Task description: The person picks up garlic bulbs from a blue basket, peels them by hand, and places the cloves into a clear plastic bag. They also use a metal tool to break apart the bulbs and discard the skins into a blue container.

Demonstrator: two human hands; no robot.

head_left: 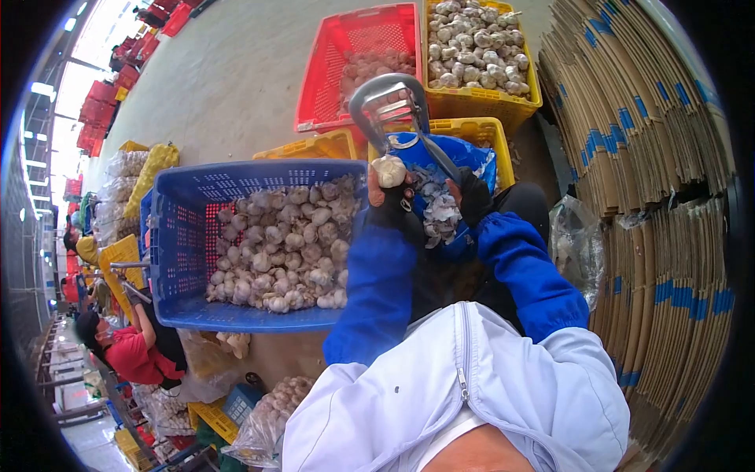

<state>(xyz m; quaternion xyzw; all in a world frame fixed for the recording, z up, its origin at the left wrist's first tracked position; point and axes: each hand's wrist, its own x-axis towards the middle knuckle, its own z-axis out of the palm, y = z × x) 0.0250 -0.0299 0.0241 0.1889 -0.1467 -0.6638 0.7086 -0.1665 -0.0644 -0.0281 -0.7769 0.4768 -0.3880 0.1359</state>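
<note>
My left hand [385, 197], in a dark fingerless glove, has its fingers closed round a pale garlic bulb [390, 171]. The bulb is just below the metal jaw of a grey hand cutter [391, 98] with a looped upper handle. My right hand [472, 195], also in a dark glove, grips the cutter's lower grey lever [442, 157]. Under both hands, garlic skins and trimmings [440, 208] lie in a blue plastic bag [481, 161]. To my left stands a blue crate [177, 244] with many garlic bulbs [283, 244] in it.
Ahead are a red crate [322, 71] and a yellow crate [487, 98], both holding garlic. Stacked flat cardboard [637, 118] lines the right side, with a clear plastic bag [576, 244] beside it. A person in a red shirt [138, 354] works at far left.
</note>
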